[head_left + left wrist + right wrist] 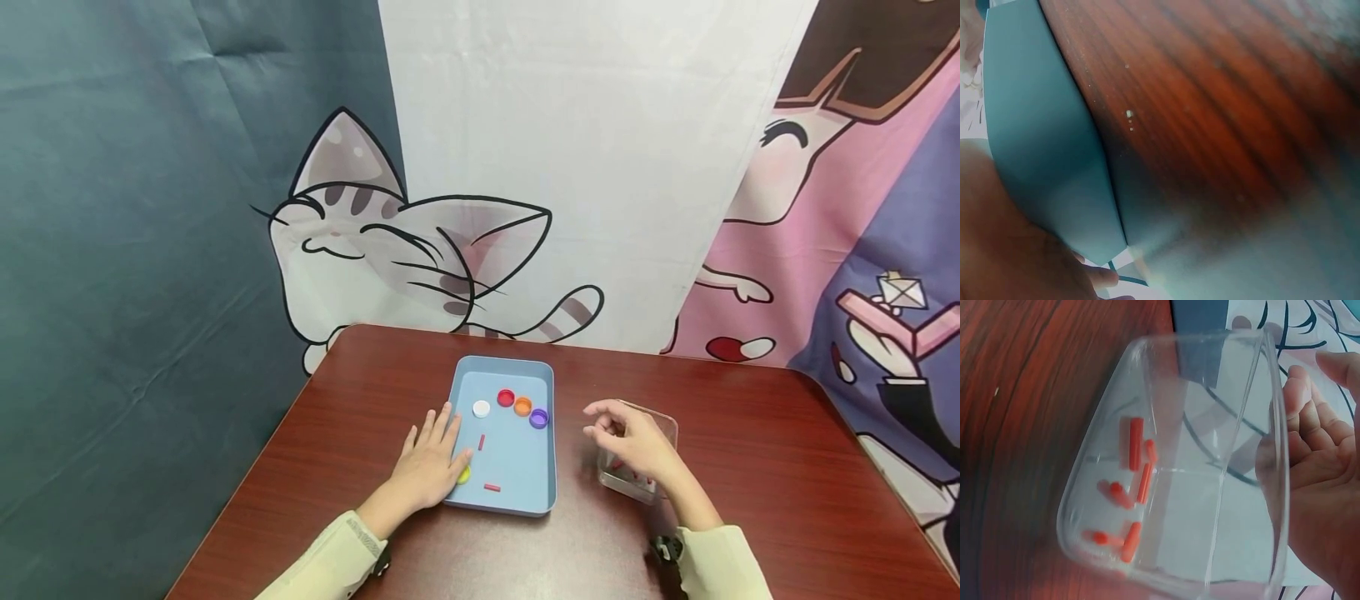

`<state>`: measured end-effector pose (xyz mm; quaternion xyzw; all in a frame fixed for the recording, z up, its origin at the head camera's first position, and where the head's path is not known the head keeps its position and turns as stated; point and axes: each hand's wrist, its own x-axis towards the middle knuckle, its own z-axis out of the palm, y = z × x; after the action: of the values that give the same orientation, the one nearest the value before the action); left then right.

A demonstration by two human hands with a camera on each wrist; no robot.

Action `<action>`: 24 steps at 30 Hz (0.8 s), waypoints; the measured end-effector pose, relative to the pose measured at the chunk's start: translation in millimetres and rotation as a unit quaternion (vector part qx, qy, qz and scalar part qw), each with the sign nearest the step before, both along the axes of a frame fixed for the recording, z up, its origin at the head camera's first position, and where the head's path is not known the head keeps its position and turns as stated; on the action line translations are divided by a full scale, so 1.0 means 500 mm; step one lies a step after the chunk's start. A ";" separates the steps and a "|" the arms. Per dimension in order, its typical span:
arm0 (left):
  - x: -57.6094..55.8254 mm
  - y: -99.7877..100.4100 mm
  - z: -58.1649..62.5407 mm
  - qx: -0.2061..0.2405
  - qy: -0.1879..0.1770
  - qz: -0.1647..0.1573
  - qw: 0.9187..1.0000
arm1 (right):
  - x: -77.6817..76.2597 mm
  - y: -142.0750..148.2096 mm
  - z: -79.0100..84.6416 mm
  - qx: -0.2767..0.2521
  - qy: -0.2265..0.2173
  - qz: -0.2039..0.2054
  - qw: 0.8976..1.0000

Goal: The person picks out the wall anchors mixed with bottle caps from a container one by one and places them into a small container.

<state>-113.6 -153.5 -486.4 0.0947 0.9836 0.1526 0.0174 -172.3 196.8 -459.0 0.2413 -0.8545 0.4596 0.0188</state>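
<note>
My left hand (pixel 426 468) lies with fingers spread over the left rim of a blue tray (pixel 517 467), its thumb partly covering a yellow cap (pixel 464 475). In the tray are a white cap (pixel 482 408), a red cap (pixel 506 397), an orange cap (pixel 522 406) and a purple cap (pixel 539 418). Two short red sticks (pixel 492 487) also lie there. Over a clear plastic box (pixel 627 488), my right hand (pixel 637 442) hovers with fingers loosely bent and no object visible in them. Several red sticks (pixel 1136 444) rest in that box in the right wrist view.
Both containers stand on a dark red wooden table (pixel 337 417), the box to the right of the tray. Behind the table hangs a cloth backdrop (pixel 600 125) with cartoon figures. A plain grey-green cloth (pixel 135 250) hangs on the left.
</note>
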 end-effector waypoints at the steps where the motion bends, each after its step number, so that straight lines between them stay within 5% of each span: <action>1: 0.000 0.000 -0.001 0.000 0.000 0.000 1.000 | 0.000 -0.003 0.000 0.004 0.001 -0.001 1.000; 24: -0.001 0.000 -0.001 0.000 -0.002 0.000 1.000 | 0.007 -0.098 0.001 -0.008 -0.038 0.007 0.999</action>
<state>-114.2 -153.5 -486.8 0.0947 0.9836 0.1524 0.0190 -169.0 148.0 -458.5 0.2299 -0.8493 0.4750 -0.0147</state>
